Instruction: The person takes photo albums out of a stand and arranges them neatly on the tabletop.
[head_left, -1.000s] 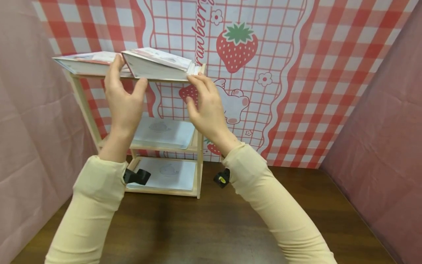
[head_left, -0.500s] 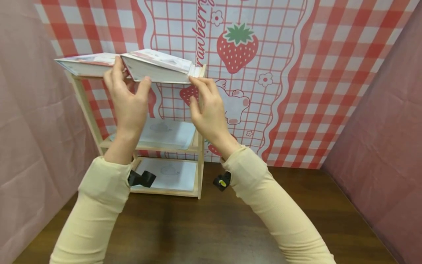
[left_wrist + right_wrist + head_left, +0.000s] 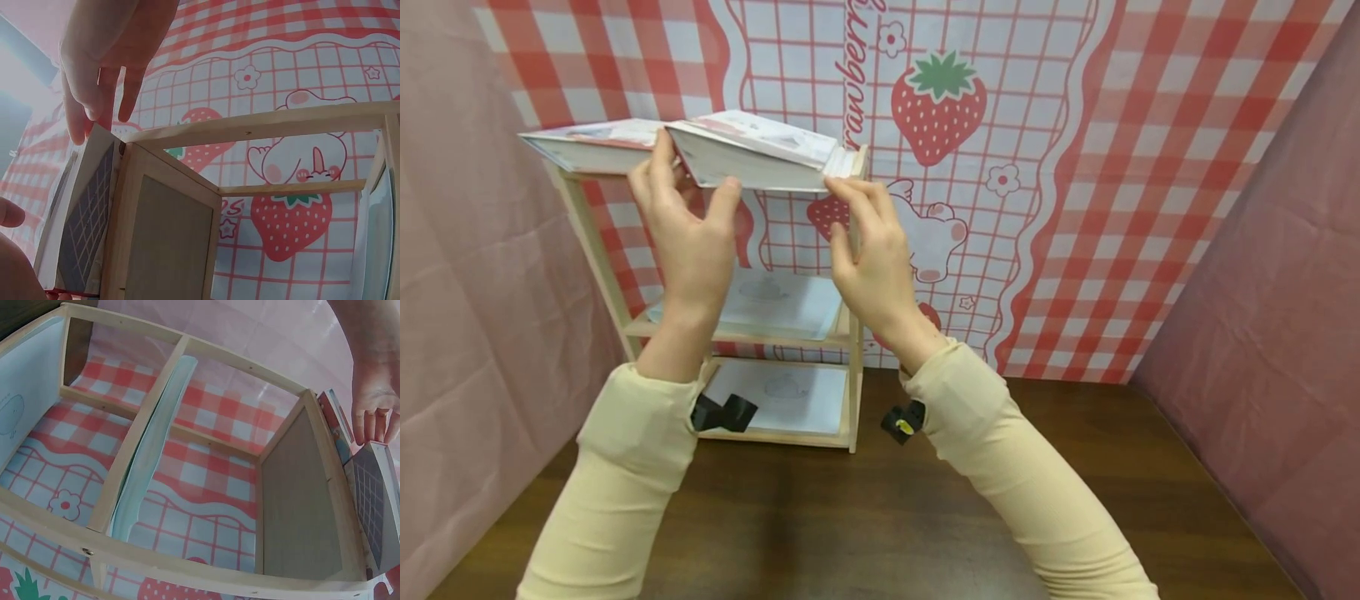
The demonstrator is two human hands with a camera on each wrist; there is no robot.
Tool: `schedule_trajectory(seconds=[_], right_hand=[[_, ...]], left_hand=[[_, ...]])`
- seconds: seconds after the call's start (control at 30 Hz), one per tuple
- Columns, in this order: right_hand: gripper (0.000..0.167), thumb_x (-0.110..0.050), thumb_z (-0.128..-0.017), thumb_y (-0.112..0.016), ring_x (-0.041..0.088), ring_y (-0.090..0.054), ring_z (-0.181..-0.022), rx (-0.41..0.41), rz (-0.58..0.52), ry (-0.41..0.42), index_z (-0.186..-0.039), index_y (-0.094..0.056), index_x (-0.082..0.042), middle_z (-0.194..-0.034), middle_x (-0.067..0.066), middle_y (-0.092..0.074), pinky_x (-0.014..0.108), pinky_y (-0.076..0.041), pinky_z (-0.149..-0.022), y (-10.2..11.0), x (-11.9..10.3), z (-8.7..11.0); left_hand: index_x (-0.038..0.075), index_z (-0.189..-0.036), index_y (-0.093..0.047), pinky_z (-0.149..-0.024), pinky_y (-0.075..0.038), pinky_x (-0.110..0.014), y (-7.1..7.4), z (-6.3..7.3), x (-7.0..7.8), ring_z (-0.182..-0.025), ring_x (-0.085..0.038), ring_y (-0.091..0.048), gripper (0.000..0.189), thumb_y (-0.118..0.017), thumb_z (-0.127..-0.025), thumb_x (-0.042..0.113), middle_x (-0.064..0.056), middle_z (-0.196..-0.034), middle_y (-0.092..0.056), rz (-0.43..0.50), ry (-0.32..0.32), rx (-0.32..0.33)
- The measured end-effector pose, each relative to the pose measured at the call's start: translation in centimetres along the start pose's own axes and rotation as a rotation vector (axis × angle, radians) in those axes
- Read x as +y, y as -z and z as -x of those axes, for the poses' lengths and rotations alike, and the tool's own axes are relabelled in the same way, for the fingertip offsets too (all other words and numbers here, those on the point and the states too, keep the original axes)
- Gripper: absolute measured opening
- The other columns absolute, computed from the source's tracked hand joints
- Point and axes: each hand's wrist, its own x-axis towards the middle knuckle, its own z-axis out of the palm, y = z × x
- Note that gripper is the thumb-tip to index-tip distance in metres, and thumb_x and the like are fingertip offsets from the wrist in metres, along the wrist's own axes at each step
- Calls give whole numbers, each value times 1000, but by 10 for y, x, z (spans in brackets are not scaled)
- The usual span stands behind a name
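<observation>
Two thick books lie on top of a small wooden shelf (image 3: 587, 242). The right book (image 3: 752, 158) is slightly askew, its pale page edges facing me and its front edge at the shelf's front. My left hand (image 3: 688, 242) holds this book's left end, fingers along the end and thumb at the lower front edge. At its right end, my right hand (image 3: 876, 250) touches the corner with nearly straight fingertips, thumb apart below. The left book (image 3: 598, 148) lies just beyond my left fingers. In the right wrist view, left fingertips meet the book's (image 3: 372, 500) end.
Light blue flat sheets or pads with a faint drawing lie on the middle shelf (image 3: 782, 304) and the bottom shelf (image 3: 782, 396). A strawberry-print cloth (image 3: 940, 108) hangs behind, pink cloth (image 3: 1247, 292) at the sides. The shelf stands on a dark wooden table (image 3: 880, 517).
My left fingers have closed in on the right book's left end. The book has shifted slightly left and toward me. My right hand has stayed at its right end, a little lower.
</observation>
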Motion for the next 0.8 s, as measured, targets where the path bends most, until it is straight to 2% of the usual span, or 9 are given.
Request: schedule_trajectory(seconds=[0.2, 0.5, 0.67, 0.8], right_hand=[[39, 10, -82, -48, 19, -48, -111, 20, -23, 1, -121, -53, 3, -115, 15, -51, 17, -33, -100, 1, -2, -1], [37, 10, -82, -48, 20, -50, -107, 43, -35, 19, -117, -56, 4, -110, 15, -53, 17, -36, -96, 2, -8, 0], [34, 10, -82, -48, 20, -52, -105, 62, -43, 22, -115, -57, 3, -108, 14, -54, 18, -37, -95, 3, -7, 0], [31, 8, -82, -50, 19, -53, -103, 77, -49, 2, -111, -59, 3, -106, 14, -57, 19, -39, -93, 5, -7, -3]], left_hand=[[5, -140, -29, -90, -40, -20, 0, -2, -1, -109, -13, -45, 65, -58, -81, 3, -4, -124, -33, 37, 25, 19], [2, -140, -27, -88, -38, -19, 2, 9, 21, -109, -12, -42, 63, -54, -84, 3, -4, -123, -33, 71, 30, 34], [5, -141, -27, -84, -37, -17, 5, -1, 14, -103, -8, -41, 63, -55, -85, 7, 0, -119, -34, 27, 61, 40], [9, -138, -32, -80, -37, -18, 6, -10, 7, -96, -5, -39, 58, -55, -85, 9, 4, -113, -33, -17, 66, 33]])
